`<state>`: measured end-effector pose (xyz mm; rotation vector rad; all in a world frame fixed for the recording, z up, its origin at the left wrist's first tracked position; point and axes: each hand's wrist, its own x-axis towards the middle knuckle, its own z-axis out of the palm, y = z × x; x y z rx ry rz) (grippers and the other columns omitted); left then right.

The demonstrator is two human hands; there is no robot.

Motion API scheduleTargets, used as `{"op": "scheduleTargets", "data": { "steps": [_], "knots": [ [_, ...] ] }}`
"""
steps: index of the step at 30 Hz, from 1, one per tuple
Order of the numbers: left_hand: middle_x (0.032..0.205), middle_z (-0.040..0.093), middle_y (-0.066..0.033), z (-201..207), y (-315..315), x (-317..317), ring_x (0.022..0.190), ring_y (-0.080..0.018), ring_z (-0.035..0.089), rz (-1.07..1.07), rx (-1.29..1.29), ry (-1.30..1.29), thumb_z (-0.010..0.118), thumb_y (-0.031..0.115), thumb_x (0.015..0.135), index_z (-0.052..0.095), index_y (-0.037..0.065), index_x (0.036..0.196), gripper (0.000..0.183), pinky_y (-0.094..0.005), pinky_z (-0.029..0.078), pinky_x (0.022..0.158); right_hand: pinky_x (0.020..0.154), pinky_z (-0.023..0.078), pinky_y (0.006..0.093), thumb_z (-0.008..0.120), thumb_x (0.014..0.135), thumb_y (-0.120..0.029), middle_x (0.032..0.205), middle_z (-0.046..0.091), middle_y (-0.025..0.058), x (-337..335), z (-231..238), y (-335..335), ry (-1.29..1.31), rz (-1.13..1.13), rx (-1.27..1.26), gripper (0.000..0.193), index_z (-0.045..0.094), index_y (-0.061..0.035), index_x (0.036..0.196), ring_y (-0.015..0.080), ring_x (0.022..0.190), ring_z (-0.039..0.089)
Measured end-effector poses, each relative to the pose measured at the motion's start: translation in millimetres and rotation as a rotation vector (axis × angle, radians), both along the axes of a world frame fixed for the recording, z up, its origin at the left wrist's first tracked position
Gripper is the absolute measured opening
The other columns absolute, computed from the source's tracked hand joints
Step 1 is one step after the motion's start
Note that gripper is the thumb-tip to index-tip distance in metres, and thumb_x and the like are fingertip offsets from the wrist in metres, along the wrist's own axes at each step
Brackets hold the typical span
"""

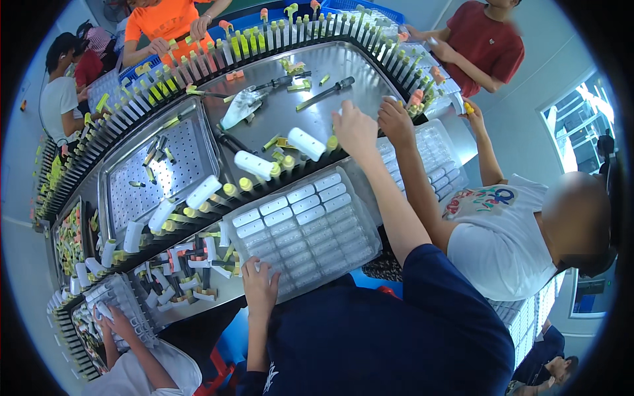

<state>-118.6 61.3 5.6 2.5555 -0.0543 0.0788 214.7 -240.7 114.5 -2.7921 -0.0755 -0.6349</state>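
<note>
One broad steel desk (366, 76) fills the space ahead of us, a dark rack (297, 173) bordering its near edge. Our clear tray (350, 231) lies on our side of that rack, white pieces (305, 204) in its far rows and bare cells nearer us. Beside our outstretched right arm runs a co-worker's forearm (415, 165), leaving little room on that side. Our right grip (356, 132) reaches well forward, fingers bent; we cannot tell whether they hold anything. Our left grip (261, 287) rests back upward on the tray's near left corner, fingers apart. Bare steel opens around a dark-handled tool (345, 84) ahead; farther left lies a white glove (241, 109). One white cover (307, 144) sits at the rack, just left of our right grip.
</note>
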Motion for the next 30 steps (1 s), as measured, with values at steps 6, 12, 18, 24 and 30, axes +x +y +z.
{"op": "scheduleTargets", "data": {
  "steps": [6, 12, 18, 24, 30],
  "knots": [
    [0.134, 0.057, -0.0214, -2.0, 3.0, 0.0, 0.127, -0.0433, 0.054, -0.031, 0.052, 0.008, 0.083, 0.016, 0.088, 0.071, 0.002, 0.107, 0.026, -0.0529, 0.048, 0.105, 0.078, 0.059, 0.0549, 0.071, 0.100, -0.033, 0.117, 0.072, 0.0203, -18.5, 9.8, 34.6, 0.044, 0.231, -0.030, 0.046, 0.060, -0.0008, 0.130, 0.0448, 0.096, 0.074],
    [0.126, 0.063, -0.0169, 0.2, 10.7, 4.5, 0.122, -0.0382, 0.060, -0.007, 0.089, -0.052, 0.078, 0.017, 0.091, 0.071, 0.003, 0.111, 0.025, -0.0513, 0.049, 0.102, 0.097, 0.054, 0.0488, 0.069, 0.098, -0.009, 0.116, 0.071, 0.0192, -74.4, 11.1, 66.2, -0.351, 0.523, 0.252, 0.031, 0.065, -0.0004, 0.128, 0.0415, 0.110, 0.068],
    [0.114, 0.068, -0.0128, 21.5, 7.5, 70.1, 0.115, -0.0341, 0.064, -0.009, 0.189, -0.277, 0.074, 0.011, 0.093, 0.068, 0.004, 0.115, 0.024, -0.0496, 0.050, 0.099, 0.093, 0.053, 0.0496, 0.071, 0.093, -0.001, 0.103, 0.072, 0.0192, -167.4, -61.5, 60.3, 0.004, 0.488, 0.411, 0.017, 0.071, -0.0004, 0.110, 0.0401, 0.105, 0.068],
    [0.115, 0.066, -0.0119, -23.0, 30.4, 125.9, 0.116, -0.0325, 0.064, -0.152, 0.295, -0.091, 0.077, 0.012, 0.089, 0.068, 0.005, 0.114, 0.027, -0.0488, 0.052, 0.099, 0.092, 0.055, 0.0475, 0.074, 0.090, -0.014, 0.114, 0.069, 0.0101, -185.5, -120.0, 53.3, 0.227, 0.610, -0.104, 0.024, 0.069, -0.0087, 0.113, 0.0313, 0.112, 0.066],
    [0.115, 0.067, -0.0126, -17.1, 33.3, 129.1, 0.117, -0.0324, 0.064, -0.233, 0.367, -0.130, 0.077, 0.016, 0.091, 0.065, 0.005, 0.117, 0.030, -0.0490, 0.052, 0.099, 0.096, 0.053, 0.0476, 0.071, 0.091, -0.017, 0.119, 0.067, 0.0083, -172.3, -131.1, 49.9, 0.261, 0.658, -0.180, 0.025, 0.068, -0.0098, 0.115, 0.0291, 0.119, 0.063]
  ]
}}
